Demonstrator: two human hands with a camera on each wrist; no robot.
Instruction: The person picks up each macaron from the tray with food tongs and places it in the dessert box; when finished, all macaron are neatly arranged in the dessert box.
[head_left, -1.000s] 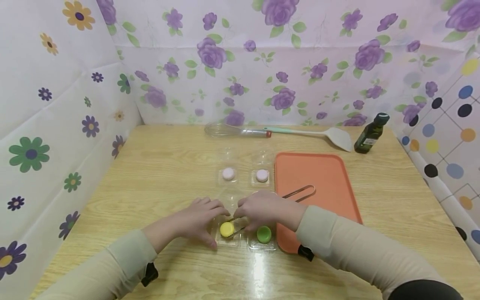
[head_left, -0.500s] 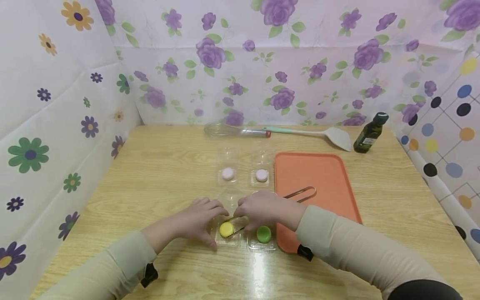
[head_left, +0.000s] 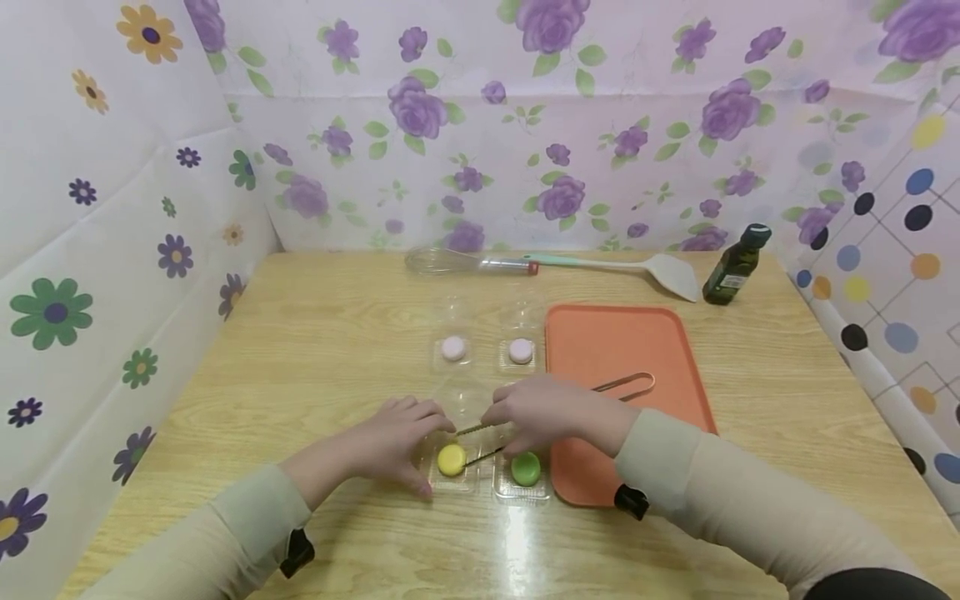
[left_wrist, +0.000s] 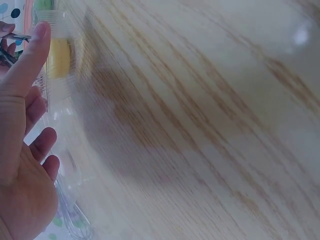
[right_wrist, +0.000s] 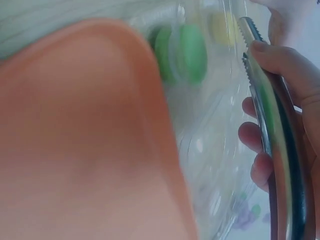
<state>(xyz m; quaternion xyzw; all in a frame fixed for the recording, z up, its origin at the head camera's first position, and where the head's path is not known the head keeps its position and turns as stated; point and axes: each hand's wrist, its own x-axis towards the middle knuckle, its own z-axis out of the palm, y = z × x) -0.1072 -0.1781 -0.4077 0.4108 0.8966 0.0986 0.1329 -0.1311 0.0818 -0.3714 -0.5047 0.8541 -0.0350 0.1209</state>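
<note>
My right hand (head_left: 551,412) holds metal tongs (right_wrist: 272,115) with toothed tips, fingers and thumb wrapped round the two arms. The tong tips stand apart just right of a yellow macaron (head_left: 452,460), which sits in a clear plastic box (head_left: 442,485). My left hand (head_left: 393,442) lies at that box's left side, thumb near its front corner and index finger near its back edge. Whether it presses the plastic is hard to tell. Under the right hand, a green macaron (head_left: 526,469) stands in a second clear box (head_left: 522,493).
Two pink macarons, one on the left (head_left: 453,348) and one on the right (head_left: 521,351), sit in open clear boxes behind. An orange tray (head_left: 637,342) lies to the right. At the back are a whisk (head_left: 468,263), a spatula (head_left: 667,273) and a dark green bottle (head_left: 735,267).
My right hand and the tongs have drawn back to the right, and the tips have come away from the yellow macaron, which stays in its box. The left hand keeps its place.
</note>
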